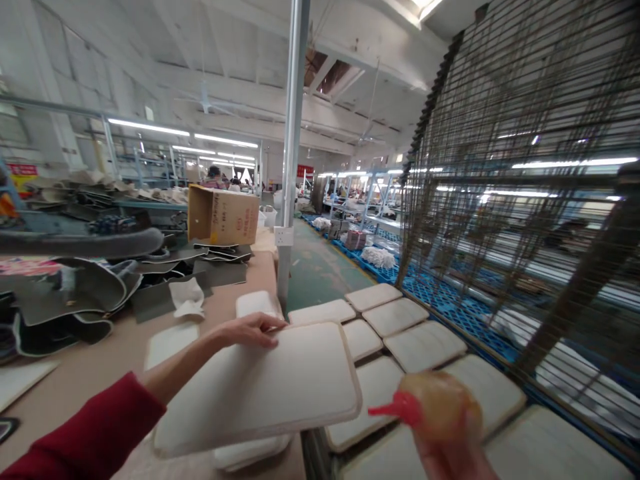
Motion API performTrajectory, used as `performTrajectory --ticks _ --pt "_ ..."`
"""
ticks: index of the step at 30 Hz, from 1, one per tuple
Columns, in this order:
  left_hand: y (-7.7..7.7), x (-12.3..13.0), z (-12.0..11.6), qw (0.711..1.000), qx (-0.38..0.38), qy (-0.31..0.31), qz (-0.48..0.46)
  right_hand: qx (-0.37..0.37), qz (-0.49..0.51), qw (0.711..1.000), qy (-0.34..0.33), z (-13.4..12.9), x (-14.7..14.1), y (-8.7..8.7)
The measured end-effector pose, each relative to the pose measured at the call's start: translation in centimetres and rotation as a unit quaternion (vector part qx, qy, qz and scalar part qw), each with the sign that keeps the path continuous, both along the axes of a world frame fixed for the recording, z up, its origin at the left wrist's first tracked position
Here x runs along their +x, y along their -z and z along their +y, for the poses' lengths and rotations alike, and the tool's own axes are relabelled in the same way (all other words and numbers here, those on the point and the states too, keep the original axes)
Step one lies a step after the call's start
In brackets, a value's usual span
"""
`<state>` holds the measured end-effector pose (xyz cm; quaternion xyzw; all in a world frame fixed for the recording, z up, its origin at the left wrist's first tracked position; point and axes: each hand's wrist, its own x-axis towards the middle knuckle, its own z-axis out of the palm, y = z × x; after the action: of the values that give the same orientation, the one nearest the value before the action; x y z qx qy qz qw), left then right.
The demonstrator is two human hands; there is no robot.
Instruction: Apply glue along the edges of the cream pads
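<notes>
My left hand (pixel 255 330), in a red sleeve, grips the far edge of a white padded panel (pixel 280 387) with rounded corners. The panel is tilted and held above the table, over other white panels. Part of the fingers is hidden behind its edge. In my right hand (pixel 453 450) is a squeeze bottle (pixel 440 403) with a red nozzle and yellowish contents, its tip pointing left toward the panel. The bottle and right hand are somewhat blurred. Rows of similar white panels (pixel 425 345) lie on a rack below and beyond the bottle.
A tall wire-grid rack (pixel 475 153) stands raised at the right. A metal post (pixel 293 147) rises by the corner of the brown table (pixel 235 283). Dark cut pieces (pixel 75 293) and a cardboard box (pixel 223 215) lie on the left. A green aisle (pixel 320 257) runs ahead.
</notes>
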<state>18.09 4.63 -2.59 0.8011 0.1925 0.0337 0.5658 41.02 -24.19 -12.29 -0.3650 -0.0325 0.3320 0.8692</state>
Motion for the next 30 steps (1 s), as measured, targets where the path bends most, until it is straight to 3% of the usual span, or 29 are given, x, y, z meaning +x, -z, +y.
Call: performTrajectory --ticks 2,5,8,14,23,30 --pt "-0.7 -0.8 -0.7 0.999 -0.037 0.023 0.029 -0.013 -0.017 0.998 0.054 0.2 1.4 -2.2" --pt "-1.7 -1.5 -1.3 0.995 -0.067 0.055 0.051 -0.010 -0.054 0.996 0.067 1.1 2.1 -5.2" --pt "-2.4 -1.9 -1.4 0.993 -0.078 0.076 0.052 -0.022 -0.080 0.995 0.063 1.8 1.9 -6.5" --pt "-2.9 -2.0 -1.4 0.986 -0.112 0.068 0.101 -0.006 -0.179 0.984 0.019 2.1 2.2 -5.5" --pt "-3.1 -2.1 -1.1 0.979 -0.180 0.013 0.095 0.008 -0.211 0.977 0.021 1.5 2.5 -3.9" --pt "-2.3 -1.8 0.0 0.977 -0.088 0.161 0.110 0.021 -0.202 0.976 -0.074 0.3 1.5 -4.6"
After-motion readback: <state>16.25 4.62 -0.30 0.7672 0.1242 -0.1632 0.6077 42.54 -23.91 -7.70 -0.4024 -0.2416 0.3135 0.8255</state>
